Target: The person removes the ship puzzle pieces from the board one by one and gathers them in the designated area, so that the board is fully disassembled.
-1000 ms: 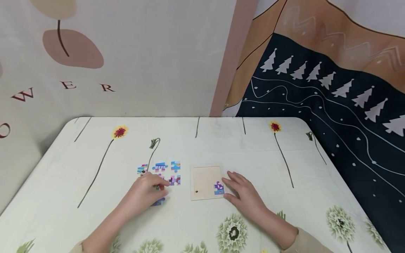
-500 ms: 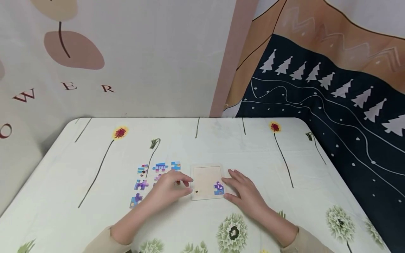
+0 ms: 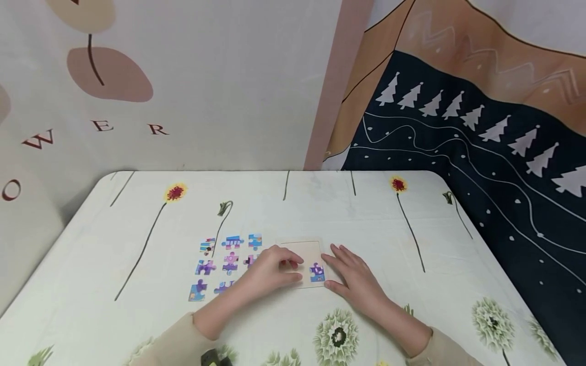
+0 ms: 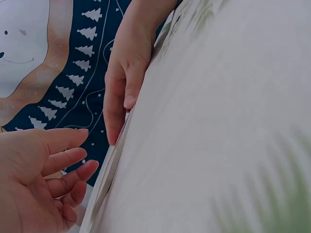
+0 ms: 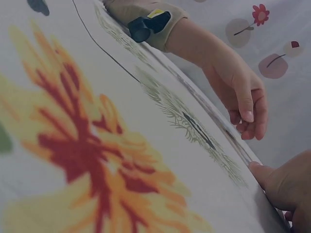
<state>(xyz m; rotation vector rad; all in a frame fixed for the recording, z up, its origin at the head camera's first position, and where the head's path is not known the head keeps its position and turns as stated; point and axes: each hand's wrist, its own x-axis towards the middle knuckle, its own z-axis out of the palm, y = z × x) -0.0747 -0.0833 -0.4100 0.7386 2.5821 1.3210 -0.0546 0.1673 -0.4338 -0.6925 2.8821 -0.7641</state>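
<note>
A square, light wooden puzzle board [image 3: 300, 248] lies on the table in the head view. One purple and blue puzzle piece [image 3: 317, 273] sits in its near right corner. My left hand [image 3: 273, 269] hovers over the board's left half and covers much of it, fingers loosely bent. In the left wrist view, nothing shows between that thumb and its fingers [image 4: 68, 158]. My right hand [image 3: 351, 277] rests at the board's right edge, fingers spread and fairly straight. Left of the board lie several loose puzzle pieces [image 3: 231, 261] in rows, one partly behind my left hand.
A white tablecloth [image 3: 366, 218] printed with flowers covers the table. Behind it hangs a pale cloth wall [image 3: 229, 101], with a dark tree-printed cloth [image 3: 458, 137] at the right. A black device [image 5: 149, 24] is strapped over the left sleeve.
My left hand has moved right from the loose pieces to over the board, uncovering the pieces at the left and middle of the rows. My right hand stays at the board's edge.
</note>
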